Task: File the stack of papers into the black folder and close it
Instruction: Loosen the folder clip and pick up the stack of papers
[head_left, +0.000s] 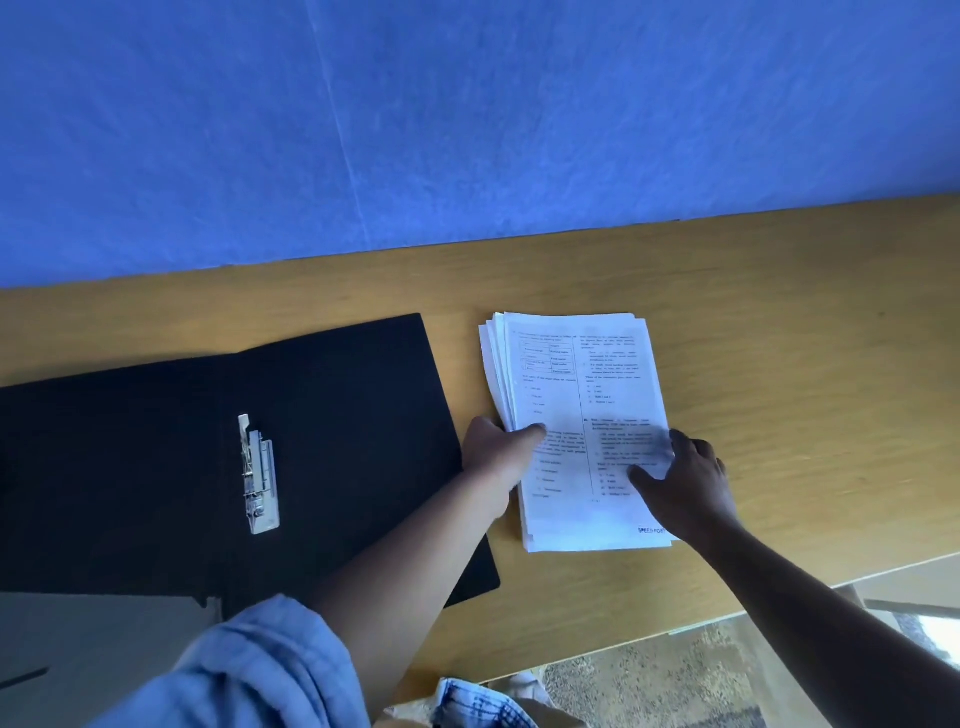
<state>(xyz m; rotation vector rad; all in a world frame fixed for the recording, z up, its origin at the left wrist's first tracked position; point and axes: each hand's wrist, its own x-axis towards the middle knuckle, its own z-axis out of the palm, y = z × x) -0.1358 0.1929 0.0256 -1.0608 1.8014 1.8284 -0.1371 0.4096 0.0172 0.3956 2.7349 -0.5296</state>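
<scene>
A blue sleeve (270, 660) is seen lowest in the frame, on the left arm. The left hand (493, 452) is clamped on the left edge of the stack of papers (576, 395), thumb on top. The right hand (685, 483) is laid on the lower right of the stack with its fingers (644, 475) spread apart.

The stack is found at the middle right of the frame, on the wooden surface (805, 338), just right of the open black folder (332, 415).

The loose sheets should be squared up first, then lifted together. The holes should be lined up with the metal clip (258, 475).

The long side of the stack runs from bottom to top of the frame. The top of the page points to the upper edge.
</scene>
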